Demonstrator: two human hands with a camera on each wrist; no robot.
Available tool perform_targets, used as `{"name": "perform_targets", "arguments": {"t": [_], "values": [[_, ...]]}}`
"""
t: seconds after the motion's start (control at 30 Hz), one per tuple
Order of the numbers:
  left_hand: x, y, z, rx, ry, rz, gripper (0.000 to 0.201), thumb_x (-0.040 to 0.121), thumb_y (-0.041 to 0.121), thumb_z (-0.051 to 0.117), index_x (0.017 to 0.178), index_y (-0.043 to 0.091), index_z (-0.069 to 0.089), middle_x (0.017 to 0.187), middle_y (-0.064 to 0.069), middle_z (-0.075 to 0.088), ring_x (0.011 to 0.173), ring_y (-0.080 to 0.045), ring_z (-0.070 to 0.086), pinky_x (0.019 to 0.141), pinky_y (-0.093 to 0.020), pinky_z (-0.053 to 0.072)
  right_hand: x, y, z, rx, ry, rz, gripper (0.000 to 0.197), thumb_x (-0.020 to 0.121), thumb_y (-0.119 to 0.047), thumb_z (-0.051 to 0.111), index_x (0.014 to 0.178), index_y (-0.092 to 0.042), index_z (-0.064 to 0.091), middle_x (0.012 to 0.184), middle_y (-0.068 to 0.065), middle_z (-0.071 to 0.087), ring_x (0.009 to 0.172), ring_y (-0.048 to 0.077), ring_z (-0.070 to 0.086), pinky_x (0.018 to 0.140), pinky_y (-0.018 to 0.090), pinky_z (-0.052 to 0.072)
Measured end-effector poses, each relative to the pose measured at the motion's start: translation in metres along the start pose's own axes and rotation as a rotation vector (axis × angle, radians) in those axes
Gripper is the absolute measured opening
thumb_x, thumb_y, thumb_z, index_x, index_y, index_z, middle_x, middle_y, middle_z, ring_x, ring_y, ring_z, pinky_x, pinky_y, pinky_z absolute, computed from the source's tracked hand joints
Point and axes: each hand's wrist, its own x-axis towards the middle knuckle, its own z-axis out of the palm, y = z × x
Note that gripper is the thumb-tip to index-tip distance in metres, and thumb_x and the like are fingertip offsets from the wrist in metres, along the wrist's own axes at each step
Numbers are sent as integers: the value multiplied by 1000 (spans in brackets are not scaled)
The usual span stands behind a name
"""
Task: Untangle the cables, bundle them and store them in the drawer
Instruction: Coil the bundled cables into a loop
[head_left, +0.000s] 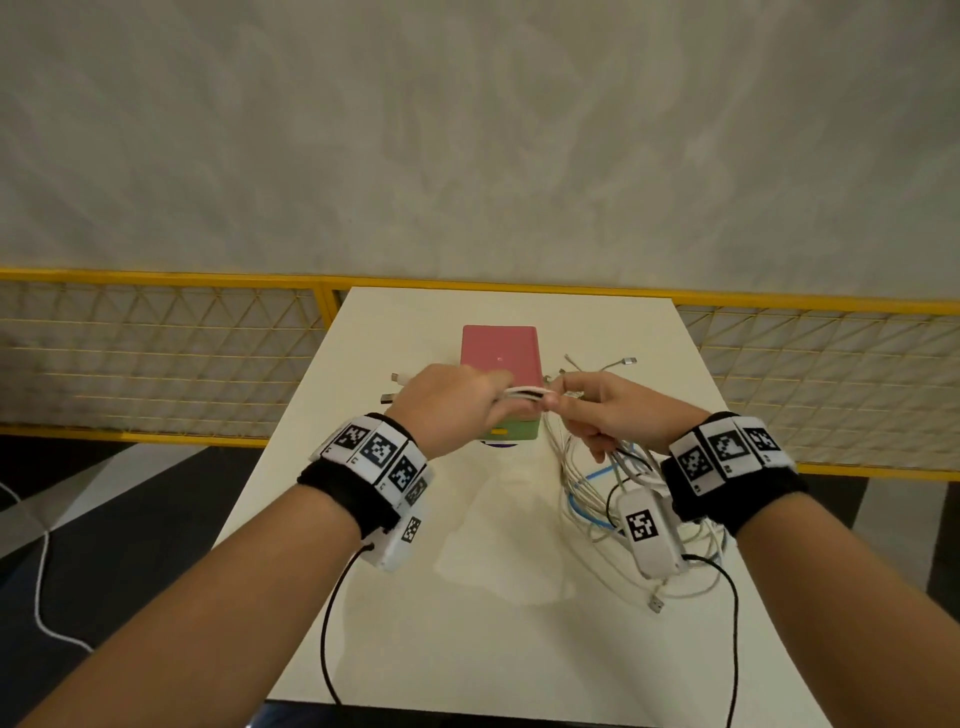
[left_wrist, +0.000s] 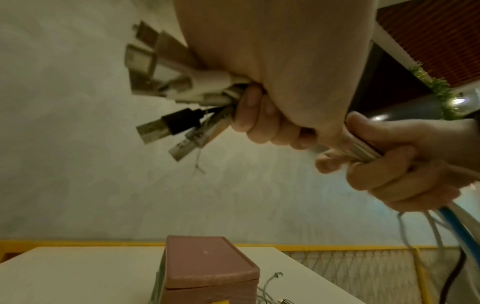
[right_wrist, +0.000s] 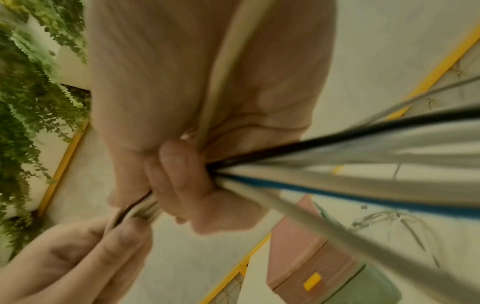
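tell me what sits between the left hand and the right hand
A short taut stretch of the cable bundle spans the gap between the left hand and right hand, above the pink drawer box; the head view shows it.

Bare forearms; black wristbands (head_left: 358, 499) ringed with white checker-code tags (head_left: 727, 449), thin black leads (head_left: 332, 613) trailing from both.
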Motion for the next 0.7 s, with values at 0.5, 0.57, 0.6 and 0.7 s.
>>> {"name": "perform_targets", "arguments": {"t": [0.5,0.57,0.6,0.7], "values": [[20,40,-3,-1272,270,-383,22,101,42,39,95,32,58,68,18,62,64,3,59,62,-18,47,21,-21,47,157,460,-248,15,103,-19,35,100,-25,49,58,-11,48,42,3,42,43,22,34],[20,40,-4,-1256,242,-404,15,96,47,50,100,34,57,86,14,64,82,-3,62,77,-24,52,20,-25,46,157,377,-245,27,97,-4,39,117,-21,46,72,-13,50,49,-3,48,46,14,37],[21,39,-2,-1241,226,-433,21,92,49,56,106,32,57,98,9,63,93,-7,63,85,-25,51,18,-27,46,148,338,-252,33,93,5,41,115,-19,46,76,-13,51,54,-5,51,49,10,39],[24,39,3,-1187,191,-525,48,86,55,60,119,22,52,116,-4,41,115,-17,54,102,-35,45,14,-32,46,163,234,-261,47,85,15,49,103,-29,48,89,-5,59,75,-5,63,64,16,53]]}}
